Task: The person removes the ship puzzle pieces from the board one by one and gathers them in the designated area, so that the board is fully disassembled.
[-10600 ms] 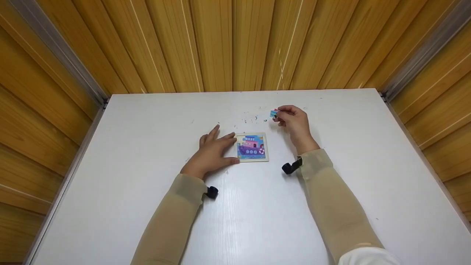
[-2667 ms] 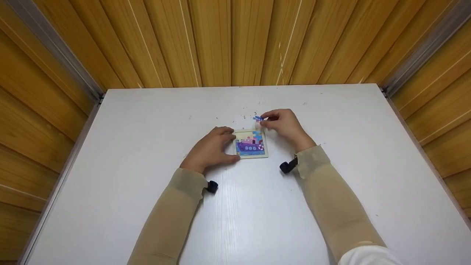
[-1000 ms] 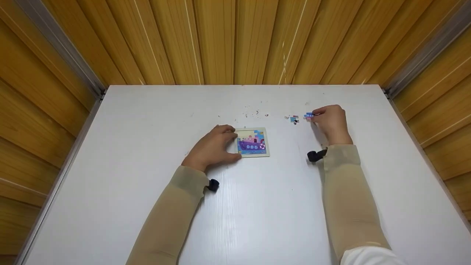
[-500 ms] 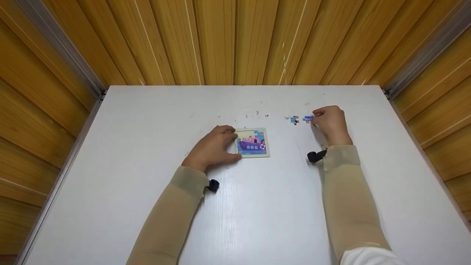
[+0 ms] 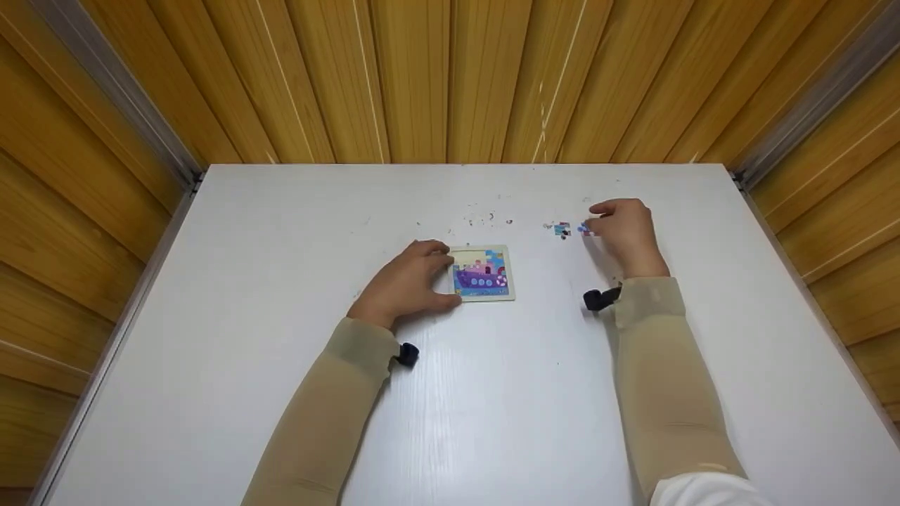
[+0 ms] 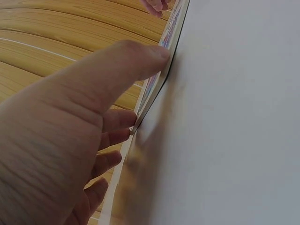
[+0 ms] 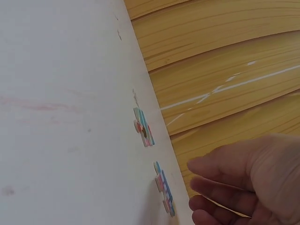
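A square jigsaw puzzle (image 5: 481, 277) in a pale frame shows a purple and pink boat. Bare beige backing is exposed at its upper left. My left hand (image 5: 404, 284) grips the frame's left side, thumb at the near corner and fingers at the far one; the left wrist view shows the thumb on the puzzle frame (image 6: 164, 70). My right hand (image 5: 626, 235) hovers by a blue and pink puzzle piece (image 7: 164, 190) lying on the table. In the right wrist view a gap separates the fingers from it. Beside it lies another puzzle piece (image 5: 562, 230), light blue and red.
Both pieces lie on a white table (image 5: 492, 407), to the right of the puzzle. Small dark specks (image 5: 485, 216) mark the tabletop behind the frame. A wood-patterned wall (image 5: 422, 84) rises beyond the table's far edge.
The top-left part of the picture has come out of the frame. My right hand has carried the blue and pink piece rightward, laid it down and released it. The left hand keeps its grip.
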A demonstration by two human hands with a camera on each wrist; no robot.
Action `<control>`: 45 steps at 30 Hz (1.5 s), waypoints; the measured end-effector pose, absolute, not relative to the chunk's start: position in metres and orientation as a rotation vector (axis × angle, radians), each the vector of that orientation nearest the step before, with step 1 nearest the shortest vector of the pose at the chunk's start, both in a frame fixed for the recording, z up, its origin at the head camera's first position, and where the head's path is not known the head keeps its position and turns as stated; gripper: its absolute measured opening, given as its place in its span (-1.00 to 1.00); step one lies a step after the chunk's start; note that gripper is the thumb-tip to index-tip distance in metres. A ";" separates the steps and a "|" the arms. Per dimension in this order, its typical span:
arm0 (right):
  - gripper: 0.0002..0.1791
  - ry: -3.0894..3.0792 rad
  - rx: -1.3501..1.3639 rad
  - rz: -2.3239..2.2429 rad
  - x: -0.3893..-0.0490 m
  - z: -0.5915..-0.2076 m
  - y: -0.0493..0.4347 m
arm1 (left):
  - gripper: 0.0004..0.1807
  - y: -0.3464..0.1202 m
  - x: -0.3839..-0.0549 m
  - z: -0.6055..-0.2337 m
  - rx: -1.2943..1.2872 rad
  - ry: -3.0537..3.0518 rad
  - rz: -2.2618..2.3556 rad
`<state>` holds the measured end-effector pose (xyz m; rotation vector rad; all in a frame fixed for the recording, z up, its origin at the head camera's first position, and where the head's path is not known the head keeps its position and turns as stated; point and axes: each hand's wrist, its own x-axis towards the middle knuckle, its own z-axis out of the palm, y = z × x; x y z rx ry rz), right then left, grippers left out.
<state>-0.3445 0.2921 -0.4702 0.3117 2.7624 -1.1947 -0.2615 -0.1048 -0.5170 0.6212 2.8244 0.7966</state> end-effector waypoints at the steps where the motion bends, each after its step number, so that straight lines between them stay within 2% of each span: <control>1: -0.51 2.750 0.308 -1.207 -0.345 -0.471 0.290 | -0.12 -0.105 -0.261 -0.517 0.619 2.824 0.791; 14: -0.51 2.667 0.121 -1.338 -0.354 -0.473 0.267 | -0.09 -0.102 -0.266 -0.523 0.591 2.809 0.809; 23: -0.58 2.706 -0.117 -1.314 -0.341 -0.473 0.240 | -0.09 -0.098 -0.269 -0.527 0.605 2.789 0.808; 35: -0.56 2.597 -0.198 -1.361 -0.325 -0.486 0.203 | -0.06 -0.104 -0.273 -0.527 0.611 2.795 0.791; 45: -0.54 2.605 -0.358 -1.184 -0.315 -0.500 0.174 | -0.06 -0.109 -0.271 -0.525 0.592 2.792 0.801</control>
